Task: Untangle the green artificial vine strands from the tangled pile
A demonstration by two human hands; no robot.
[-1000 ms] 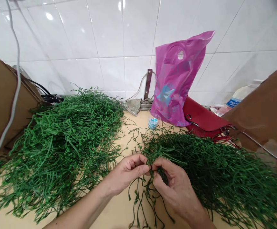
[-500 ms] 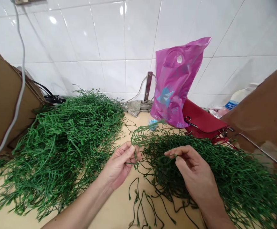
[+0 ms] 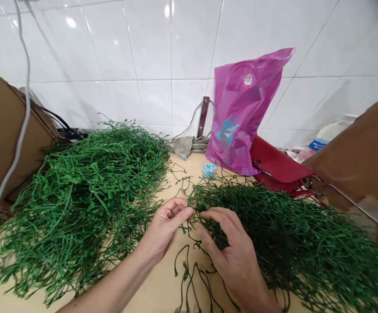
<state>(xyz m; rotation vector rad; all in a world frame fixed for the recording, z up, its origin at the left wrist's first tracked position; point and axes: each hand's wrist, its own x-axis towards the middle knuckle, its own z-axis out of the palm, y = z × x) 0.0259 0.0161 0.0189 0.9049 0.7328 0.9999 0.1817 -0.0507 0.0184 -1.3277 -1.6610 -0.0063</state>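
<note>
Two heaps of thin green plastic stems cover a pale wooden tabletop (image 3: 163, 287). The lighter green heap (image 3: 78, 191) lies on the left, the darker heap (image 3: 290, 234) on the right. My left hand (image 3: 166, 226) pinches a dark green stem (image 3: 189, 217) between thumb and fingers at the left edge of the darker heap. My right hand (image 3: 231, 252) is beside it, fingers curled and pinching the same stems. A few loose dark stems (image 3: 192, 278) trail toward me below both hands.
A pink plastic bag (image 3: 241, 113) leans on the white tiled wall, with a red purse (image 3: 276, 165) beside it. Brown cardboard stands at the left (image 3: 3, 126) and right (image 3: 365, 156). A white cable (image 3: 19, 121) hangs at left. A small blue-white object (image 3: 208, 169) sits behind the stems.
Half a second ago my hands were apart, the left lifting a stem. Now they have come back together at the edge of the darker heap, both pinching stems.
</note>
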